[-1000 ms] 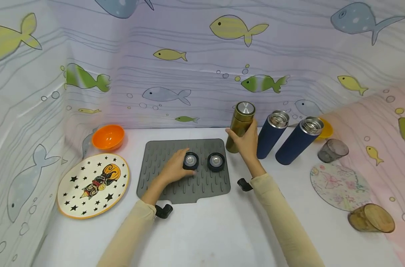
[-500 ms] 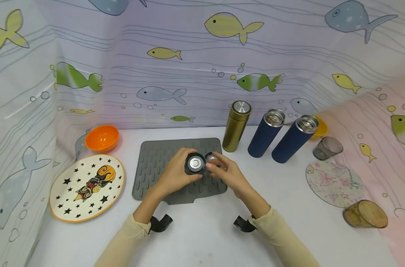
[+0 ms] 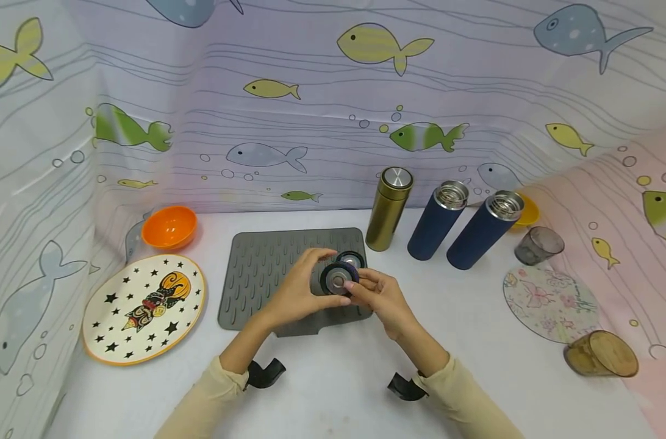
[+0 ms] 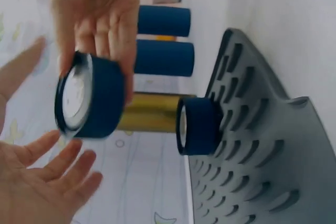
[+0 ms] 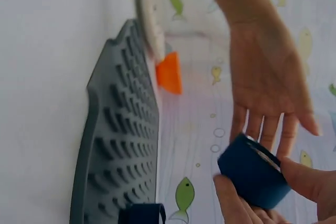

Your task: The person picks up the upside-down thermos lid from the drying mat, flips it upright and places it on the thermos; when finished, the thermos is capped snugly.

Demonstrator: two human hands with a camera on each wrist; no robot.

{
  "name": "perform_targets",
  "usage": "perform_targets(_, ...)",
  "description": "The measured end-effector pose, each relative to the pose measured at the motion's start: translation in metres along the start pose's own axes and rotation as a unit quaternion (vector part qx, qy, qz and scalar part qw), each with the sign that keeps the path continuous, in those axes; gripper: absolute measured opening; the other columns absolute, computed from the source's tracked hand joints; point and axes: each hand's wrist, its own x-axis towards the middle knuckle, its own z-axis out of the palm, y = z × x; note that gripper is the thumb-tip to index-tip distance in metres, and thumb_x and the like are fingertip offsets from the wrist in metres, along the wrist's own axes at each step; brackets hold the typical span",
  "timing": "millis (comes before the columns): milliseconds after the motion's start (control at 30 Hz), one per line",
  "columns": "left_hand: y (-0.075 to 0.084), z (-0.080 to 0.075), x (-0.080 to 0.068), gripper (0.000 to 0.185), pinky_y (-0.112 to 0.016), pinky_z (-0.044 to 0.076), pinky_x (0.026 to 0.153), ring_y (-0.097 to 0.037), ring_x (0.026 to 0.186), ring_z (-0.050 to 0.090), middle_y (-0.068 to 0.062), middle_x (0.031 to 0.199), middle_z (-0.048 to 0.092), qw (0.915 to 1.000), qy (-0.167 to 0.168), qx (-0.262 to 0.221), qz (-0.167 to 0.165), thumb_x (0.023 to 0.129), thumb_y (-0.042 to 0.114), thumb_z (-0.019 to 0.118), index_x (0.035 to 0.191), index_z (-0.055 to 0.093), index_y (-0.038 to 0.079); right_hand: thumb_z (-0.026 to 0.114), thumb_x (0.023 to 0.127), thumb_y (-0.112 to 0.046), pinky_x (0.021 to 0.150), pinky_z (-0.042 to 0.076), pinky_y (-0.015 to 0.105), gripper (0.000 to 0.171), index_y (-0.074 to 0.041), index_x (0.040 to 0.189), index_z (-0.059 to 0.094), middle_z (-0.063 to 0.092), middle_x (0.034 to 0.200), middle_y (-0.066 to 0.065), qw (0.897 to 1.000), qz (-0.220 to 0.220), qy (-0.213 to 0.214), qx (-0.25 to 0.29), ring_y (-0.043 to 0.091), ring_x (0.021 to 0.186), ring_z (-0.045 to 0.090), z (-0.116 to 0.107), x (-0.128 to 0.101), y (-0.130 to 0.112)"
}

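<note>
A dark blue flask lid (image 3: 333, 279) is raised above the grey ridged mat (image 3: 261, 268), its metal inner side turned up toward the head camera. My right hand (image 3: 385, 302) pinches this lid (image 4: 107, 100) between thumb and fingers. Around its other side, my left hand (image 3: 291, 292) has its fingers spread; the right wrist view shows this left hand (image 5: 265, 72) with straight fingers beside the lid (image 5: 252, 174). Just behind, a second blue lid (image 3: 350, 258) rests on the mat, inner side up. In the left wrist view this second lid (image 4: 205, 125) sits at the mat's edge.
A gold flask (image 3: 386, 216) and two lidless blue flasks (image 3: 436, 222) stand behind, to the right. Farther right are a yellow bowl (image 3: 529, 211), a grey glass (image 3: 538, 245), a round patterned board (image 3: 549, 305) and an amber glass (image 3: 599, 353). Leftward lie an orange bowl (image 3: 169, 227) and a star-patterned plate (image 3: 105, 323).
My right hand has left the gold flask and come over the mat to grip a lid. My left hand, which held that lid, has loosened its fingers; the lid is now raised.
</note>
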Motion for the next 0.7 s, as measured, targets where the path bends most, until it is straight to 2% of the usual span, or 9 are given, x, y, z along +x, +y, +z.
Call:
perform_targets(67, -0.001, -0.005, 0.001, 0.076, -0.053, 0.035, 0.113, -0.029, 0.137, 0.044, -0.007, 0.145, 0.048, 0.9988, -0.007, -0.046, -0.018, 0.081, 0.030, 0.083, 0.144, 0.045, 0.014, 0.070, 0.091, -0.009, 0.086, 0.058, 0.029, 0.041, 0.004, 0.128, 0.059, 0.068, 0.119, 0.020, 0.994, -0.074, 0.028, -0.072, 0.023, 0.103, 0.071, 0.000, -0.004, 0.002)
perform_targets(133, -0.001, -0.009, 0.002, 0.071, -0.053, 0.032, 0.116, -0.031, 0.140, 0.042, -0.009, 0.146, 0.049, 0.9973, -0.012, -0.070, -0.021, 0.083, 0.028, 0.081, 0.144, 0.046, 0.012, 0.074, 0.087, -0.003, 0.090, 0.057, 0.031, 0.043, 0.004, 0.127, 0.060, 0.067, 0.121, 0.022, 0.966, -0.179, 0.048, -0.182, 0.029, 0.109, 0.069, -0.002, -0.007, 0.004)
perform_targets(200, -0.001, -0.012, 0.003, 0.069, -0.053, 0.031, 0.117, -0.033, 0.141, 0.041, -0.009, 0.147, 0.050, 0.9964, -0.023, -0.080, -0.018, 0.085, 0.026, 0.079, 0.144, 0.048, 0.010, 0.076, 0.082, 0.004, 0.092, 0.055, 0.035, 0.048, 0.006, 0.127, 0.060, 0.065, 0.125, 0.023, 0.905, -0.292, 0.064, -0.302, 0.034, 0.113, 0.067, -0.005, -0.010, 0.007)
perform_targets(333, -0.003, -0.012, 0.003, 0.072, -0.052, 0.030, 0.117, -0.032, 0.143, 0.039, -0.005, 0.150, 0.049, 0.9947, -0.051, -0.088, -0.013, 0.084, 0.026, 0.080, 0.146, 0.047, 0.010, 0.074, 0.082, 0.009, 0.095, 0.054, 0.039, 0.047, 0.007, 0.127, 0.060, 0.063, 0.130, 0.024, 0.748, -0.459, 0.075, -0.473, 0.036, 0.119, 0.063, -0.013, -0.011, 0.011)
perform_targets(400, -0.005, -0.010, 0.002, 0.075, -0.050, 0.031, 0.118, -0.030, 0.144, 0.038, -0.003, 0.152, 0.047, 0.9935, -0.067, -0.092, -0.009, 0.084, 0.026, 0.081, 0.148, 0.046, 0.012, 0.065, 0.090, 0.005, 0.094, 0.054, 0.039, 0.035, 0.008, 0.125, 0.061, 0.063, 0.129, 0.024, 0.687, -0.510, 0.071, -0.513, 0.036, 0.119, 0.063, -0.017, -0.010, 0.012)
perform_targets(433, -0.006, -0.009, 0.002, 0.076, -0.050, 0.031, 0.118, -0.030, 0.145, 0.037, -0.003, 0.153, 0.046, 0.9926, -0.076, -0.095, -0.007, 0.083, 0.026, 0.081, 0.149, 0.045, 0.012, 0.060, 0.094, 0.003, 0.095, 0.054, 0.039, 0.030, 0.008, 0.123, 0.062, 0.063, 0.129, 0.024, 0.665, -0.528, 0.068, -0.524, 0.036, 0.119, 0.063, -0.018, -0.010, 0.013)
perform_targets(467, -0.006, -0.007, 0.002, 0.078, -0.049, 0.031, 0.118, -0.029, 0.145, 0.037, -0.002, 0.153, 0.045, 0.9918, -0.083, -0.097, -0.006, 0.082, 0.026, 0.082, 0.149, 0.044, 0.014, 0.054, 0.098, 0.001, 0.094, 0.054, 0.039, 0.027, 0.008, 0.122, 0.063, 0.064, 0.128, 0.024, 0.646, -0.545, 0.066, -0.530, 0.037, 0.118, 0.063, -0.019, -0.009, 0.013)
perform_targets(533, -0.007, -0.004, 0.003, 0.081, -0.048, 0.031, 0.118, -0.029, 0.145, 0.036, -0.002, 0.155, 0.042, 0.9902, -0.093, -0.104, -0.003, 0.081, 0.026, 0.083, 0.150, 0.043, 0.015, 0.046, 0.102, -0.001, 0.094, 0.055, 0.038, 0.027, 0.009, 0.120, 0.064, 0.065, 0.126, 0.025, 0.621, -0.571, 0.066, -0.533, 0.037, 0.117, 0.064, -0.021, -0.008, 0.013)
perform_targets(700, -0.007, 0.006, 0.006, 0.083, -0.045, 0.033, 0.117, -0.027, 0.141, 0.042, -0.005, 0.152, 0.047, 0.9864, -0.102, -0.128, 0.017, 0.078, 0.019, 0.085, 0.150, 0.043, 0.013, 0.047, 0.100, 0.003, 0.093, 0.055, 0.038, 0.026, 0.010, 0.117, 0.065, 0.065, 0.124, 0.026, 0.585, -0.612, 0.065, -0.529, 0.037, 0.115, 0.065, -0.021, -0.008, 0.012)
